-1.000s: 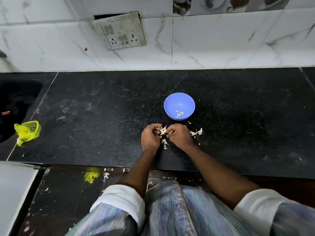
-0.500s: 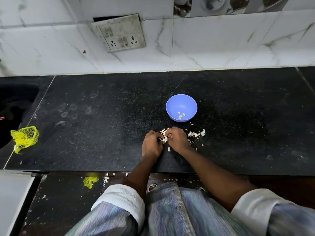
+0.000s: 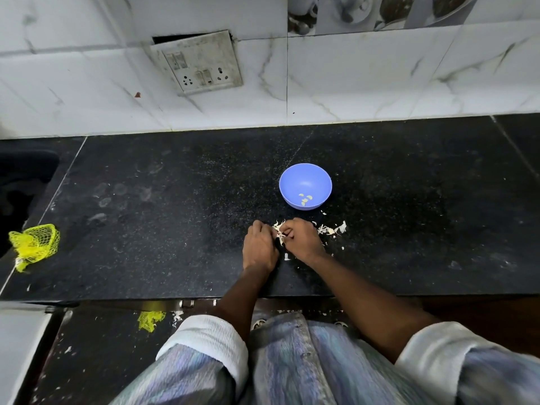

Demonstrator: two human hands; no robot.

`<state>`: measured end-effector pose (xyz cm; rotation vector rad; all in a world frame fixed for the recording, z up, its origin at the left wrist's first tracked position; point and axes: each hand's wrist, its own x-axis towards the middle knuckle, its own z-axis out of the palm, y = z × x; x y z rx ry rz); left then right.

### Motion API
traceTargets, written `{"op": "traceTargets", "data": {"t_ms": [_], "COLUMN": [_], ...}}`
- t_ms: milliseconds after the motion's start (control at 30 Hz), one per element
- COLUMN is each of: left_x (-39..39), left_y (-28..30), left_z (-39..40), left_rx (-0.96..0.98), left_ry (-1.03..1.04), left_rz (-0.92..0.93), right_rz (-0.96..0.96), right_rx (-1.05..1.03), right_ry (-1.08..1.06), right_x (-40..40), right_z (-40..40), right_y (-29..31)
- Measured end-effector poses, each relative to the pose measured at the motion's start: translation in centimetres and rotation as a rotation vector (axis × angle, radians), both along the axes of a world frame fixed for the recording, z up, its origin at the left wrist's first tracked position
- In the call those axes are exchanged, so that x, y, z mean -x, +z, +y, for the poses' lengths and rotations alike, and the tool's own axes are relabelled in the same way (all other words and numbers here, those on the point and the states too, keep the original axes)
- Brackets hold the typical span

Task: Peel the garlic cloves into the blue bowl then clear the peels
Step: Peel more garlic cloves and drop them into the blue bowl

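A person stands at a black counter (image 3: 175, 229), seen from above. The left hand (image 3: 260, 247) and right hand (image 3: 302, 242) are pressed close together, fingers curled, both pinching a garlic clove (image 3: 280, 233) with white papery skin sticking out between them. Just beyond the hands, slightly toward the right one, sits the blue bowl (image 3: 305, 178), holding a few peeled cloves (image 3: 305, 199) at its bottom. Loose peels (image 3: 333, 229) lie scattered on the counter just to the right of the right hand, with smaller bits nearer the person's wrists. Far to the left of the hands lies a yellow mesh bag (image 3: 33, 245); a scrap of the same mesh (image 3: 149, 320) lies lower down, near the left sleeve. The job looks partway done: a few cloves are peeled, one is being worked, and the peels are not yet cleared. Whether unpeeled cloves remain cannot be told.
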<state>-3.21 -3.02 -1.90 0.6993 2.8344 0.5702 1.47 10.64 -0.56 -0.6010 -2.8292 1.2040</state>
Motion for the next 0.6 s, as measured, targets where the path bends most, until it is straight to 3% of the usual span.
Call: {"op": "traceTargets", "data": {"t_ms": [133,400,533,600], "left_x": [-0.3,-1.4,-2.0,-2.5], "left_y": [1.0,2.4,3.0,3.5], "left_z": [0.8,4.0,5.3,6.1], "left_rx": [-0.05,-0.511,-0.578,-0.558], "left_ry": [-0.003,0.236,0.233,0.223], "left_rz": [0.028,-0.115,-0.214,-0.255], "right_rz": [0.071,0.097,0.117,0.118], "right_rx": [0.108,0.353,0.635,0.681], "right_ry": [-0.076,-0.287,-0.457,-0.512], "right_x": [-0.2,-1.0,-1.9,-2.4], "right_z": [0.3,2.5,3.8,4.5], "right_y": [0.6,2.3,2.9,2.9]}}
